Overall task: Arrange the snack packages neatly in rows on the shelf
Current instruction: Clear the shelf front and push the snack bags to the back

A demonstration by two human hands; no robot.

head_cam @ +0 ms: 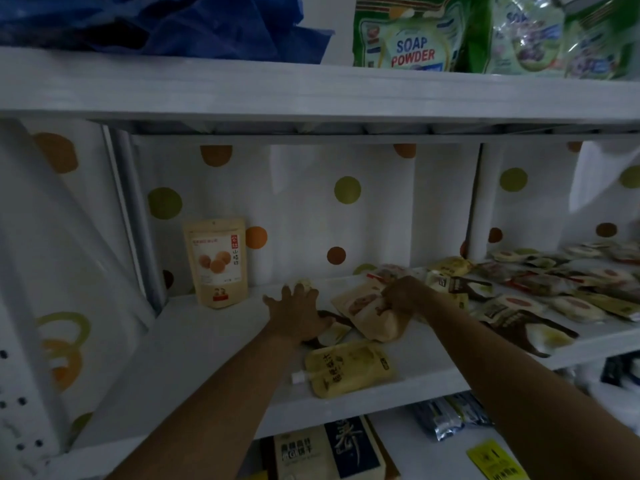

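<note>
White shelf strewn with snack packets — left hand flat on one, right hand gripping a tan pouch.

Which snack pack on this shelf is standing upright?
The tan pouch at the back left, picturing round golden snacks: it stands against the dotted backing, while no other pack stands upright.

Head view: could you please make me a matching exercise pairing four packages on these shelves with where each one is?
1 soap powder bag
2 upright tan pouch
3 yellow spouted pouch
4 brown paper pouch

A lying flat at the front edge of the middle shelf
B gripped by the right hand
C on the upper shelf
D standing at the back left of the middle shelf

Pairs: 1-C, 2-D, 3-A, 4-B.
</note>
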